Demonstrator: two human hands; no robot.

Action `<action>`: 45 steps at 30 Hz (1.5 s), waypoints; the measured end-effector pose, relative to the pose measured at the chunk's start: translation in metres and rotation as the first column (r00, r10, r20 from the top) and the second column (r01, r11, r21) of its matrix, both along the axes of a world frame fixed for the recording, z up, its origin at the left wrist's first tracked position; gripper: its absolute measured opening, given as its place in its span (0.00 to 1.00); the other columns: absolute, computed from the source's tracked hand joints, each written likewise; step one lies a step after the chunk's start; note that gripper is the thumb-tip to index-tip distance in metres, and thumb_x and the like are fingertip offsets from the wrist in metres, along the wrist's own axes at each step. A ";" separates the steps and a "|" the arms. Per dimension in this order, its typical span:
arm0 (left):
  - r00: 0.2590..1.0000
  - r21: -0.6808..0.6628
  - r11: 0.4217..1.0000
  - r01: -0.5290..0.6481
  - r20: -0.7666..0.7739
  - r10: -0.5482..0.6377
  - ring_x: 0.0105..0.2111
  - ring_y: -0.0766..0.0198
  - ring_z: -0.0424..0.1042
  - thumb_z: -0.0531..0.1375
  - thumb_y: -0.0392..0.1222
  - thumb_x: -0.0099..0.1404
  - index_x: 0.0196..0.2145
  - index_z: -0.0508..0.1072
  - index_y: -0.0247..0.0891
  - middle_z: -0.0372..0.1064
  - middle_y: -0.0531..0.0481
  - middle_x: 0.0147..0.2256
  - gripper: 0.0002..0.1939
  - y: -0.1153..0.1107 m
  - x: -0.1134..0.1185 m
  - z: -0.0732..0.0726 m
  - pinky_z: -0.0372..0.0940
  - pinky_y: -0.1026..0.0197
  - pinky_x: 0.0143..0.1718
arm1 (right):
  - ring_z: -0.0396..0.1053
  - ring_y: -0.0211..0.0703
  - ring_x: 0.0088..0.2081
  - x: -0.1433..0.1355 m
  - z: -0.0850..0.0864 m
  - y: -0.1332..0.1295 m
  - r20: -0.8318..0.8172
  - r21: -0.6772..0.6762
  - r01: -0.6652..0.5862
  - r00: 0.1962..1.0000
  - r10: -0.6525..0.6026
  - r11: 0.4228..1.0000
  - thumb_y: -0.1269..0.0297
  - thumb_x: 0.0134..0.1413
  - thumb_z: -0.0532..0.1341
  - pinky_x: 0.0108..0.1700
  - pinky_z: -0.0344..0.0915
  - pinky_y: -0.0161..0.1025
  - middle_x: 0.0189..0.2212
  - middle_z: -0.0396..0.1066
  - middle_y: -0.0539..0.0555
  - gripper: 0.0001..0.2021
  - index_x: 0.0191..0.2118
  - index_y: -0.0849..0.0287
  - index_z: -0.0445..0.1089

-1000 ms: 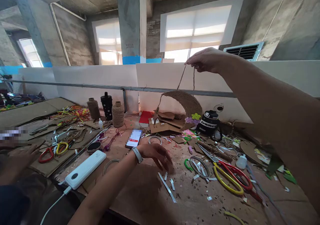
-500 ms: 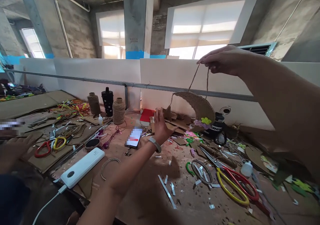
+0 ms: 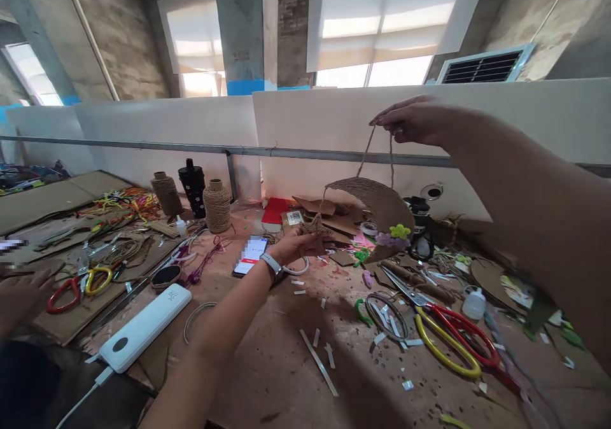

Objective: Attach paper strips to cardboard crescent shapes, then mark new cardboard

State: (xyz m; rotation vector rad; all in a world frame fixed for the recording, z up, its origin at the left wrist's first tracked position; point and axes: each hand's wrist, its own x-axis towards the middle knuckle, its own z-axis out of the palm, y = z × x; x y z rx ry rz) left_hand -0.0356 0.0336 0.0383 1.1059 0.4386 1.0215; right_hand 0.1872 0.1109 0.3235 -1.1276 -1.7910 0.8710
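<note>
My right hand (image 3: 405, 120) is raised, its fingers pinching a twine loop (image 3: 366, 152). From the loop hangs a twine-wrapped crescent moon (image 3: 377, 203) with a yellow flower (image 3: 400, 231) and a purple one near its lower tip. A small twine star (image 3: 316, 226) hangs on a string from the moon's upper left tip. My left hand (image 3: 298, 244), with a grey band on the wrist, is at the star, its fingers closed around the star's lower part. Some of its fingertips are hidden behind the star.
Red-and-yellow scissors (image 3: 443, 333) lie open at the right near a small glue bottle (image 3: 474, 303). Twine spools (image 3: 216, 206), a black tumbler, a phone (image 3: 251, 255) and a white power bank (image 3: 146, 327) stand or lie leftward. Another person's hand (image 3: 23, 298) is at far left.
My left hand has gone from spread fingers below the star to holding it. The moon has turned slightly, showing more of its face. The camera view has tilted down a little.
</note>
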 end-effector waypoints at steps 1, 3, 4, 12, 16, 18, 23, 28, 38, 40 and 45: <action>0.999 -0.027 0.999 0.041 0.021 -0.040 0.49 0.51 0.73 0.63 0.42 0.61 0.44 0.72 0.31 0.72 0.34 0.48 0.16 -0.001 -0.004 -0.002 0.65 0.48 0.53 | 0.54 0.28 0.21 0.000 -0.003 0.003 0.001 -0.012 -0.010 1.000 0.010 1.000 0.76 0.53 0.63 0.19 0.50 0.31 0.19 0.61 0.48 0.05 0.28 0.64 0.74; 0.997 -0.063 0.996 0.067 0.038 -0.065 0.50 0.51 0.72 0.64 0.41 0.60 0.45 0.72 0.30 0.73 0.34 0.48 0.16 -0.003 -0.009 -0.005 0.64 0.49 0.53 | 0.53 0.28 0.21 0.001 -0.008 0.008 0.005 -0.025 -0.024 1.000 0.024 0.999 0.76 0.53 0.64 0.19 0.50 0.31 0.19 0.61 0.48 0.04 0.28 0.66 0.74; 0.997 -0.079 0.995 0.067 0.047 -0.064 0.50 0.50 0.72 0.63 0.40 0.61 0.45 0.72 0.31 0.73 0.34 0.48 0.16 -0.002 -0.011 -0.006 0.63 0.49 0.54 | 0.53 0.27 0.21 0.002 -0.009 0.010 0.009 -0.027 -0.023 1.000 0.023 0.999 0.76 0.53 0.64 0.19 0.49 0.30 0.18 0.61 0.48 0.04 0.29 0.66 0.73; 0.991 -0.240 0.965 -0.106 0.053 0.122 0.43 0.55 0.76 0.61 0.41 0.63 0.46 0.71 0.35 0.75 0.41 0.44 0.14 0.006 -0.017 -0.013 0.69 0.52 0.47 | 0.54 0.27 0.21 0.004 -0.026 0.024 0.012 -0.041 0.056 0.998 -0.056 0.998 0.77 0.54 0.63 0.22 0.52 0.31 0.19 0.62 0.48 0.03 0.30 0.67 0.72; 0.971 -0.212 0.952 -0.222 0.037 0.235 0.33 0.61 0.76 0.64 0.38 0.59 0.39 0.71 0.34 0.76 0.45 0.36 0.10 0.007 -0.015 -0.013 0.71 0.61 0.36 | 0.55 0.28 0.20 -0.004 -0.036 0.029 0.009 -0.069 0.051 0.999 -0.050 0.996 0.78 0.54 0.63 0.20 0.54 0.31 0.17 0.61 0.47 0.06 0.27 0.65 0.72; 0.963 -0.212 0.943 -0.256 0.028 0.267 0.29 0.64 0.75 0.65 0.38 0.59 0.35 0.70 0.34 0.75 0.48 0.31 0.08 0.009 -0.016 -0.014 0.70 0.64 0.33 | 0.54 0.28 0.20 -0.009 -0.040 0.034 0.007 -0.066 0.037 0.999 -0.036 0.997 0.77 0.54 0.64 0.19 0.53 0.30 0.16 0.61 0.47 0.08 0.26 0.62 0.72; 0.948 -0.219 0.925 -0.311 -0.008 0.317 0.26 0.67 0.74 0.66 0.40 0.59 0.34 0.69 0.34 0.74 0.50 0.28 0.10 0.016 -0.021 -0.016 0.69 0.66 0.28 | 0.54 0.30 0.20 -0.017 -0.047 0.051 0.005 -0.076 0.011 1.000 -0.011 0.997 0.76 0.54 0.64 0.21 0.57 0.31 0.17 0.62 0.47 0.09 0.25 0.60 0.73; 0.963 -0.280 0.922 -0.266 -0.028 0.269 0.31 0.61 0.76 0.65 0.45 0.59 0.43 0.71 0.35 0.76 0.45 0.36 0.16 0.015 -0.022 -0.008 0.71 0.59 0.33 | 0.54 0.29 0.19 -0.021 -0.053 0.070 0.005 -0.104 -0.016 1.000 0.016 0.994 0.76 0.53 0.64 0.20 0.55 0.31 0.16 0.62 0.47 0.07 0.26 0.62 0.74; 0.908 -0.344 0.840 -0.420 -0.138 0.397 0.26 0.64 0.75 0.65 0.31 0.58 0.38 0.73 0.32 0.77 0.46 0.32 0.09 0.046 -0.026 -0.016 0.70 0.63 0.31 | 0.57 0.27 0.17 -0.038 -0.085 0.100 -0.009 -0.196 -0.004 1.000 0.003 0.981 0.80 0.53 0.62 0.18 0.54 0.26 0.14 0.62 0.46 0.09 0.25 0.64 0.71; 0.900 -0.373 0.819 -0.436 -0.189 0.393 0.25 0.64 0.75 0.63 0.31 0.60 0.38 0.72 0.32 0.77 0.46 0.30 0.07 0.057 -0.033 -0.021 0.70 0.64 0.29 | 0.61 0.29 0.19 -0.042 -0.097 0.109 -0.004 -0.209 0.024 1.000 -0.025 0.978 0.79 0.52 0.64 0.20 0.59 0.27 0.16 0.64 0.48 0.09 0.24 0.64 0.70; 0.875 -0.422 0.768 -0.481 -0.286 0.390 0.26 0.64 0.76 0.59 0.33 0.64 0.36 0.72 0.32 0.76 0.47 0.30 0.03 0.082 -0.047 -0.030 0.72 0.62 0.31 | 0.69 0.35 0.27 -0.058 -0.132 0.126 0.027 -0.264 0.029 0.999 -0.022 0.964 0.72 0.54 0.65 0.32 0.70 0.32 0.25 0.71 0.53 0.03 0.31 0.63 0.71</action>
